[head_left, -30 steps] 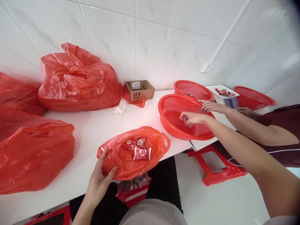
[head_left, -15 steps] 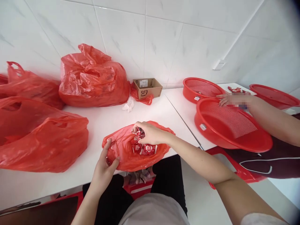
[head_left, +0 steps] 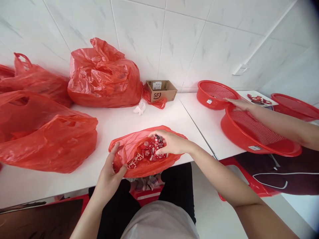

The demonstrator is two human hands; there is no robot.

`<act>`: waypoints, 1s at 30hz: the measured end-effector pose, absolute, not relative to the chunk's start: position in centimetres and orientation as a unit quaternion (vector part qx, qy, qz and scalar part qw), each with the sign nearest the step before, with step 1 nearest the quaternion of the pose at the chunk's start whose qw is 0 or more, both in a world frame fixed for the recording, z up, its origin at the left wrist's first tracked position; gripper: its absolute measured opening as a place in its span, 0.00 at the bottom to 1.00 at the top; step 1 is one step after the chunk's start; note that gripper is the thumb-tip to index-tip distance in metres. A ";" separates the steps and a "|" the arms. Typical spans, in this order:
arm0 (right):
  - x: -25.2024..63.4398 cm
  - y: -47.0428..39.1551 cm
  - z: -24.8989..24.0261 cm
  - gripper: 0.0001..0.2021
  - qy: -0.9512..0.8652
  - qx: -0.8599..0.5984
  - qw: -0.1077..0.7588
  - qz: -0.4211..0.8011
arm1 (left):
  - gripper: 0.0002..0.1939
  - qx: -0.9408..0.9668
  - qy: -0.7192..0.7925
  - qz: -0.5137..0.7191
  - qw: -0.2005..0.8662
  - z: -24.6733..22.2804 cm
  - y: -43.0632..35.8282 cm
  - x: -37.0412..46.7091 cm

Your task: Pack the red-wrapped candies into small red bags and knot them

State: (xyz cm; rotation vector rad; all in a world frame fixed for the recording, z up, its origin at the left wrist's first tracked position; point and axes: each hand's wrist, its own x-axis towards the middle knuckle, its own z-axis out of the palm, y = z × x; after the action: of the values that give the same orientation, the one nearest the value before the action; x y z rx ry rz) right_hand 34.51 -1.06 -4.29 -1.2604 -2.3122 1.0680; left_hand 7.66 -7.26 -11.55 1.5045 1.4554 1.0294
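A red plastic bag (head_left: 134, 136) lies open on the white table right before me, with several small red-and-white wrapped packets (head_left: 147, 151) inside. My left hand (head_left: 113, 169) grips the bag's left rim, thumb on the near side and fingers at the far side. Inside the bag's right half, my right hand (head_left: 171, 142) has its fingers and thumb closed around a shiny red printed packet (head_left: 159, 142). Part of that packet is hidden by the hand. A patterned red-and-cream packet (head_left: 136, 161) rests near my left thumb.
Large full red bags (head_left: 104, 79) stand along the left and back. A small cardboard box (head_left: 161, 94) and crumpled white tissue (head_left: 140, 108) lie behind my bag. At right, another person's hand (head_left: 236, 103) reaches over red mesh baskets (head_left: 234, 129).
My right hand has shifted rightward in the bag with the packet, and more packets show at left. The other person's near basket has moved right and tilted. The view has shifted slightly.
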 end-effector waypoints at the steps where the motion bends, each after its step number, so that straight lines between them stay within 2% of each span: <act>1: 34.6 -1.1 -4.4 0.36 -0.808 -0.440 0.149 0.363 | 0.38 0.604 0.572 0.406 0.378 -11.3 -7.4 7.7; 4: 35.0 -1.5 -4.2 0.42 -0.812 -0.453 0.151 0.336 | 0.38 0.618 0.577 0.403 0.350 -10.7 -7.8 7.7; 5: 35.2 -1.7 -4.0 0.40 -0.811 -0.456 0.163 0.327 | 0.39 0.610 0.586 0.406 0.347 -10.6 -8.0 7.6; 8: 36.2 -2.5 -3.3 0.25 -0.809 -0.473 0.231 0.261 | 0.44 0.565 0.636 0.419 0.317 -10.5 -8.2 6.8; 10: 37.4 -3.2 -3.2 0.20 -0.805 -0.501 0.255 0.190 | 0.38 0.553 0.672 0.409 0.275 -10.7 -8.3 6.0; 12: 38.7 -4.2 -3.7 0.24 -0.792 -0.546 0.229 0.152 | 0.24 0.558 0.695 0.381 0.244 -10.9 -8.4 5.4; 13: 39.4 -4.7 -4.1 0.29 -0.778 -0.573 0.202 0.159 | 0.19 0.564 0.701 0.371 0.233 -11.0 -8.5 5.2; 15: 40.8 -5.8 -5.0 0.34 -0.740 -0.618 0.141 0.226 | 0.16 0.572 0.698 0.372 0.217 -11.1 -8.9 5.0; 18: 42.2 -6.9 -5.0 0.28 -0.681 -0.612 0.113 0.386 | 0.17 0.579 0.662 0.410 0.243 -10.2 -9.3 5.2; 21: 42.7 -6.5 -1.6 0.20 -0.667 -0.569 0.239 0.417 | 0.17 0.532 0.636 0.462 0.314 -7.2 -8.2 5.6; 23: 42.3 -5.3 2.2 0.17 -0.673 -0.554 0.364 0.329 | 0.14 0.468 0.596 0.565 0.326 -3.9 -6.6 6.1; 25: 41.2 -3.8 6.1 0.14 -0.677 -0.520 0.443 0.275 | 0.08 0.487 0.444 0.667 0.348 -0.3 -4.7 7.0; 27: 39.8 -2.4 9.0 0.11 -0.712 -0.487 0.429 0.269 | 0.08 0.524 0.378 0.671 0.364 2.6 -3.2 8.1; 28: 39.1 -1.9 10.0 0.10 -0.727 -0.478 0.412 0.270 | 0.12 0.557 0.385 0.647 0.352 3.5 -2.8 8.7; 30: 37.9 -1.1 11.1 0.08 -0.747 -0.465 0.390 0.272 | 0.19 0.656 0.429 0.564 0.259 3.9 -2.7 9.6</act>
State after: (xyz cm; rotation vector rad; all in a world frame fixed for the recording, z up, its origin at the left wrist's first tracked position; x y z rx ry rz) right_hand 37.91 -1.12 11.09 -1.1825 -1.8979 0.6903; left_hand 9.63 -2.67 3.94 1.7778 1.1619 1.5297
